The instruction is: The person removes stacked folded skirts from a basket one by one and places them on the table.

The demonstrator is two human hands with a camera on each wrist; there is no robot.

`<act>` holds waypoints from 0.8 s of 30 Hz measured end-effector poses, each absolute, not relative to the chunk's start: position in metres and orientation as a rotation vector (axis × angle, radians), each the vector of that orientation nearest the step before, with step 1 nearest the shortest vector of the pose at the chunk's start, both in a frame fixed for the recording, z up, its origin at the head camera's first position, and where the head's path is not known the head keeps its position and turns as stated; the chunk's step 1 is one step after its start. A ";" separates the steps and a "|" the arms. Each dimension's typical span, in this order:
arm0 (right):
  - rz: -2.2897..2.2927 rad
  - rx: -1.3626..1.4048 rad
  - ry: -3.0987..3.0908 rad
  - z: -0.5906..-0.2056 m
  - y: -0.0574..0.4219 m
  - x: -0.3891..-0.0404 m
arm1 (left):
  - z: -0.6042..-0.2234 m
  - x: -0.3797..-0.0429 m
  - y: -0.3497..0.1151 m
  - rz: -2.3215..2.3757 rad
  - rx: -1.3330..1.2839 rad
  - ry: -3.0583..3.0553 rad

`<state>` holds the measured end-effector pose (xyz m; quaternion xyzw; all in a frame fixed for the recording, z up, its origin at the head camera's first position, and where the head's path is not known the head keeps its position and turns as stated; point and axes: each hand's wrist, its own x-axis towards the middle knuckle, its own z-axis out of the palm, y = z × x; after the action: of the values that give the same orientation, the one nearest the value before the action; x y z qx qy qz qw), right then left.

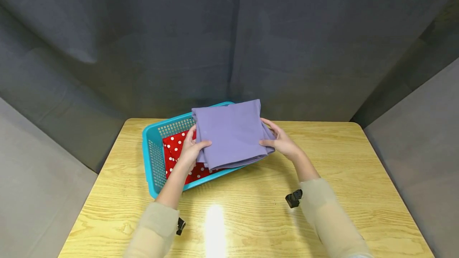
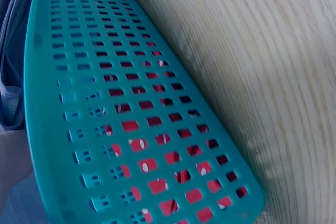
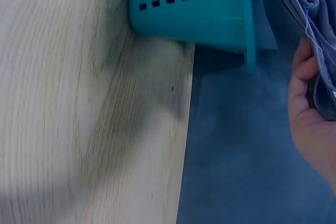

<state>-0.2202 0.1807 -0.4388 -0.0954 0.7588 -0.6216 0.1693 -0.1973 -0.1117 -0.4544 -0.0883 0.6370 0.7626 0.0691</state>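
A folded purple cloth [image 1: 231,134] is held level over the right part of a teal plastic basket [image 1: 152,162]. My left hand [image 1: 191,148] grips its left edge, thumb on top and fingers beneath. At the opposite edge my right hand [image 1: 281,140] pinches the cloth the same way. In the right wrist view, the fingers of the right hand [image 3: 307,114] curl under the layered folds [image 3: 320,30]. Inside the basket lies a red cloth with white dots [image 1: 173,146], partly hidden by the purple one. Only a sliver of the left hand [image 2: 13,156] shows in the left wrist view, behind the basket wall [image 2: 47,103].
The basket stands on a wooden table [image 1: 340,194] near its back edge, turned at a slant. Dark grey curtain [image 1: 287,51] hangs right behind the table. Light grey panels [image 1: 423,122] flank both sides. A black wrist camera [image 1: 294,198] sits by the right sleeve.
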 end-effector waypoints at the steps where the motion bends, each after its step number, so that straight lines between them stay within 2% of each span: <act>1: -1.765 -0.270 2.163 -0.439 0.183 -0.220 | -0.454 -0.198 -0.110 2.300 -0.262 1.912; 24: -1.748 -0.226 2.240 -0.441 0.225 -0.204 | -0.454 -0.201 -0.070 2.264 -0.194 1.922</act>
<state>-0.2045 0.2254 -0.4406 -0.0786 0.7775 -0.6069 0.1451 -0.2011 -0.0695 -0.4537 -0.0651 0.6436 0.7581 0.0824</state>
